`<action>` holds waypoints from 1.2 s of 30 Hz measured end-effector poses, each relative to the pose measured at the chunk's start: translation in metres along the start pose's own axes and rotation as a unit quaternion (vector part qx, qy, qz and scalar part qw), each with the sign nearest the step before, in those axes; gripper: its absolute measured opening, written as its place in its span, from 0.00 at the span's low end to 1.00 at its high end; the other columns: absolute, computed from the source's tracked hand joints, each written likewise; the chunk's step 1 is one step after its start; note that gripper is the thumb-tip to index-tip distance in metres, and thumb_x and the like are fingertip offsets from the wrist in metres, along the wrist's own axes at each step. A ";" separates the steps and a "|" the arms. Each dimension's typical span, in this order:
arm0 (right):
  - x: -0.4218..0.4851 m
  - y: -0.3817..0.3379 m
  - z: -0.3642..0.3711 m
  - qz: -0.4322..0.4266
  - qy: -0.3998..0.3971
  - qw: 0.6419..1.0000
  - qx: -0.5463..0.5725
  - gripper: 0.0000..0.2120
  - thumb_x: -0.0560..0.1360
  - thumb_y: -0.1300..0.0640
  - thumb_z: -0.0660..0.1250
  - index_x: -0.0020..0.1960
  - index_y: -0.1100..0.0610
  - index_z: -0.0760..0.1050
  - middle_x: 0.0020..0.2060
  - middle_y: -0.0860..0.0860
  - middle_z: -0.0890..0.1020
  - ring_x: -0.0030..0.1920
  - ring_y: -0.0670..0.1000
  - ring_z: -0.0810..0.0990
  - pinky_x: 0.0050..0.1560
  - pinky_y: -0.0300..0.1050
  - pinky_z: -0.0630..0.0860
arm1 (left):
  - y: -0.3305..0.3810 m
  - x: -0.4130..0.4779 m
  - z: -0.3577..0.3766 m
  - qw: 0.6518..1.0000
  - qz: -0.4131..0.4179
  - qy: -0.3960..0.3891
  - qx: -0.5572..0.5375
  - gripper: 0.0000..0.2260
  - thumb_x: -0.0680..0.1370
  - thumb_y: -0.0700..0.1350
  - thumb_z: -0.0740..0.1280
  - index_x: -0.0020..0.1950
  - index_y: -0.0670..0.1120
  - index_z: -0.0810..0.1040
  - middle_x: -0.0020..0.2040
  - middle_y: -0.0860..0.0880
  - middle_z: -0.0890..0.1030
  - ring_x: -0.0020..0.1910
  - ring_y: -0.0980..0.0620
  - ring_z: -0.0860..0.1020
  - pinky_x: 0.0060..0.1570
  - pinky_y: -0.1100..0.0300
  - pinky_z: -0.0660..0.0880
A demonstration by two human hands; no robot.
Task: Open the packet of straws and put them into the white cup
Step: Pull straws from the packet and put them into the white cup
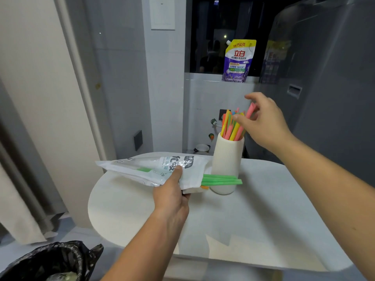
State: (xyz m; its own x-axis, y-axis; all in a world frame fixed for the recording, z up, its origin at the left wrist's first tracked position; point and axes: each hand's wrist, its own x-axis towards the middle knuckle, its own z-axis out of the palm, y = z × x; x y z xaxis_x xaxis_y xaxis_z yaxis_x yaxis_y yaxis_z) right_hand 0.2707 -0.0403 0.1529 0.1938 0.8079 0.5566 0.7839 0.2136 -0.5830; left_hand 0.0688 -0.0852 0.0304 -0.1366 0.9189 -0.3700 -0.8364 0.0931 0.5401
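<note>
My left hand [172, 191] grips the white straw packet [150, 169] above the table, its open end pointing right. Green straws [222, 180] stick out of that opening, lying across the front of the white ribbed cup [227, 159]. The cup stands upright on the white table [253, 220] and holds several pink, yellow and orange straws [231, 126]. Above the cup, my right hand [265, 122] has its fingers pinched on a pink straw [251, 110] whose lower part goes down into the bunch.
A purple and yellow detergent pouch [238, 60] stands on the window ledge behind. A grey appliance [324, 78] fills the right side. A bin lined with a black bag [50, 262] sits at the bottom left, next to a curtain [18, 199].
</note>
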 end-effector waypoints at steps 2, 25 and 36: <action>-0.006 0.004 0.003 -0.039 0.001 0.999 -0.022 0.27 0.79 0.48 0.66 0.77 0.47 0.64 0.66 0.52 0.71 0.64 0.54 0.72 0.64 0.52 0.73 | -0.001 -0.001 0.000 1.000 0.000 0.001 0.004 0.21 0.79 0.35 0.72 0.71 0.44 0.77 0.61 0.46 0.86 0.49 0.50 0.86 0.38 0.57 0.85; -0.108 -0.012 0.018 0.235 -0.072 0.940 0.238 0.21 0.84 0.45 0.53 0.49 0.59 0.77 0.42 0.59 0.79 0.35 0.54 0.77 0.37 0.48 0.73 | 0.006 -0.008 0.004 0.999 0.035 -0.009 0.010 0.20 0.80 0.37 0.72 0.72 0.45 0.76 0.62 0.46 0.85 0.51 0.50 0.85 0.42 0.56 0.85; -0.146 -0.008 0.033 0.315 -0.078 0.858 0.399 0.04 0.78 0.63 0.69 0.50 0.65 0.80 0.39 0.61 0.82 0.29 0.47 0.79 0.31 0.39 0.78 | 0.002 -0.017 0.012 0.992 0.111 -0.049 0.034 0.18 0.80 0.38 0.71 0.70 0.46 0.79 0.62 0.48 0.86 0.51 0.51 0.85 0.33 0.61 0.81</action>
State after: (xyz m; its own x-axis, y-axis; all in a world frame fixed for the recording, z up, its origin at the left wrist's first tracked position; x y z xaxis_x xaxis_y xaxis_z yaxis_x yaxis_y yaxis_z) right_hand 0.2166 -0.1419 0.0562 0.2995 0.9517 -0.0671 -0.1125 -0.0346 -0.9931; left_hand 0.0753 -0.0965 0.0470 -0.2576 0.9525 -0.1625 -0.7532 -0.0926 0.6512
